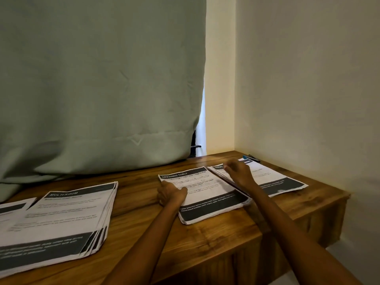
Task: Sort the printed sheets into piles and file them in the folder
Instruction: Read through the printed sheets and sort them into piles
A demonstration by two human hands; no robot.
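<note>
Three piles of printed sheets lie on the wooden table (144,204). A thick fanned pile headed MULTI-ROOM (61,221) sits at the left. A pile headed DRESSING TABLE (207,194) lies in the middle. My left hand (171,193) grips its left edge, thumb on top of the paper. My right hand (238,171) lies with curled fingers at the seam between that pile and the right pile (275,179). What the right hand holds is not clear. No folder can be made out for certain.
A green curtain (98,89) hangs over the table's back edge. A blue-capped pen (251,158) lies in the far right corner by the cream wall. Another sheet (12,208) shows at the far left edge. The table ends in a drop at the right.
</note>
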